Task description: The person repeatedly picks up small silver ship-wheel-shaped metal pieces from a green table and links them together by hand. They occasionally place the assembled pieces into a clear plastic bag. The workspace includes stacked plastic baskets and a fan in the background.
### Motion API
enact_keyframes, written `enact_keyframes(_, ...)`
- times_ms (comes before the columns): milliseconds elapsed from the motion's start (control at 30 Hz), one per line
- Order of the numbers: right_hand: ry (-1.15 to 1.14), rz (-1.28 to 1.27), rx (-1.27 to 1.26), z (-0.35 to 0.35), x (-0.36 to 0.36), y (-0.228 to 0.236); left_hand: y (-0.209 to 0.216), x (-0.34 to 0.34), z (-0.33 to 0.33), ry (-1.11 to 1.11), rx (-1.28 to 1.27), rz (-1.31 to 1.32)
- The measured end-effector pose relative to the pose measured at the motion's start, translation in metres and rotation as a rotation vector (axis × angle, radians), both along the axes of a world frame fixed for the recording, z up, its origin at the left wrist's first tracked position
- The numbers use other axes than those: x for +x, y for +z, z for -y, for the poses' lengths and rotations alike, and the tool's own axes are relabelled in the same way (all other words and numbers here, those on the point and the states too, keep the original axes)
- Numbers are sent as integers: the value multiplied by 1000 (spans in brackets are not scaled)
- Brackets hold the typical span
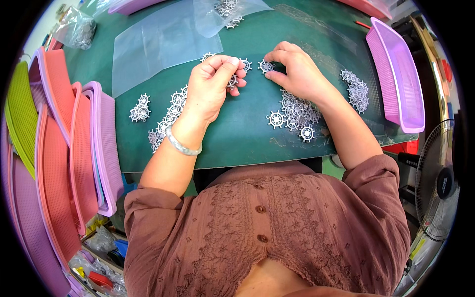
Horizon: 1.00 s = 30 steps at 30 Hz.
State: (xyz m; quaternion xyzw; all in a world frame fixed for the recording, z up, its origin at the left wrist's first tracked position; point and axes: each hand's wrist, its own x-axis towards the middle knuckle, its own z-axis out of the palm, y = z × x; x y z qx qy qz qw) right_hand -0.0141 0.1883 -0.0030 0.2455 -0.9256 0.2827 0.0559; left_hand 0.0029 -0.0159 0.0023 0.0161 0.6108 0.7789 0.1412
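Over the middle of the green table my left hand is closed, thumb against fingers, on a small silver ship's-wheel charm. Another ship's-wheel charm shows just beyond its fingertips. Thumb and fingers of my right hand pinch a ship's-wheel charm at the table surface. A heap of charms lies below my right wrist. Along my left forearm runs a row of charms, partly hidden by the arm. A few charms sit apart farther left.
A clear plastic sheet covers the far left of the table. More charms lie near the purple basket at right. Stacked pink and purple baskets crowd the left edge. A fan stands at right.
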Motion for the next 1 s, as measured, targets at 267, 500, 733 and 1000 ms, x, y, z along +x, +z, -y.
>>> enact_keyframes(267,35,-10,-81,0,-1,1,-2,0,-3,-38,-72,22)
enact_keyframes(500,-88,242,-350,0,-2,0,-3,0,-5,-67,-112,20)
enact_keyframes(733,-66,774,-898,1,-1,8,-2,2,-7,-131,-138,44)
enact_keyframes(1000,0,860,-985,2,2,6,-1,3,-6,-153,-120,48)
